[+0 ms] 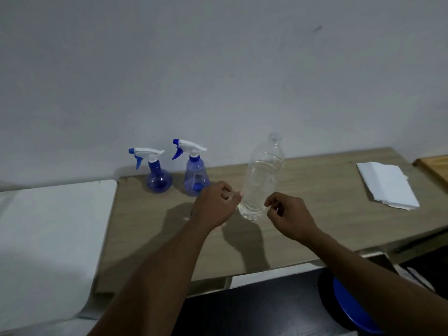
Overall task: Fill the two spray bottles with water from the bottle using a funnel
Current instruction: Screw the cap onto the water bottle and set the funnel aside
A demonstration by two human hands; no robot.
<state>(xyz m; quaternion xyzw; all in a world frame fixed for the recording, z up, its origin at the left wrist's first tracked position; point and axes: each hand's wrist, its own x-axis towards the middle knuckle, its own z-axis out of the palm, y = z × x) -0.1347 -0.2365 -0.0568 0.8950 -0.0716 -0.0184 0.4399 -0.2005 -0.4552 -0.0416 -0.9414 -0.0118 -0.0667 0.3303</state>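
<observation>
- Two spray bottles (158,178) (196,175) stand side by side at the back of the table (315,214), near the wall, both with their trigger tops on. Whether either holds water I cannot tell through the blue plastic.
- One clear water bottle (261,180) stands uncapped on the table between the hands, right of the spray bottles, with water well up its body.
- Left hand (215,204): fingers curled, fingertips at the bottle's lower left side. Whether it grips the bottle or pinches something small I cannot tell.
- Right hand (288,214): loosely curled, thumb at the bottle's lower right side; a real grip is not clear.
- No funnel is plainly in view.
- Judging by this, filling has likely not begun: the tops must come off, the funnel be placed, and both bottles filled.
- Some folded white paper (388,185) lies well to the right.
</observation>
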